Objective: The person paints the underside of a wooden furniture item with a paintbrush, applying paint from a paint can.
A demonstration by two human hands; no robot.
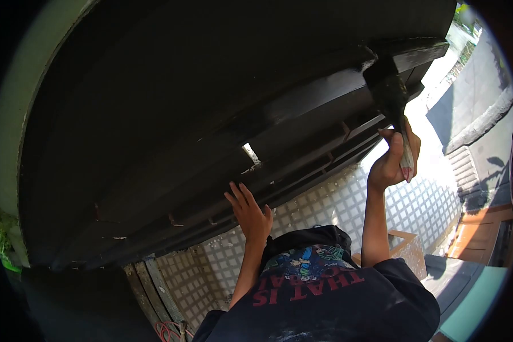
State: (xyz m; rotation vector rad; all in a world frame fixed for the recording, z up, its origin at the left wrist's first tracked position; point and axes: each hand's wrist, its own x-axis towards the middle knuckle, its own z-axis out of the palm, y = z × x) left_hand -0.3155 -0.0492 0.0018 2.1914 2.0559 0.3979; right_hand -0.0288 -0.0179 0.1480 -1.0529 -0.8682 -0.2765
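Note:
A large dark, black-coated panel with long boards fills the upper left and middle of the head view. Its upper right board has a glossy, wet-looking patch. My right hand is closed around the pale handle of a wide paintbrush, whose dark head lies against that board near its right end. Lower down, my left hand is open, fingers stretched toward the panel's dark lower boards; whether the fingertips touch is hard to tell. A small bright gap shows in the panel above them.
Light checkered floor tiles lie below the panel. A cardboard box stands on them beside my right arm. Wooden posts and red cord are at lower left. A wooden door is at right.

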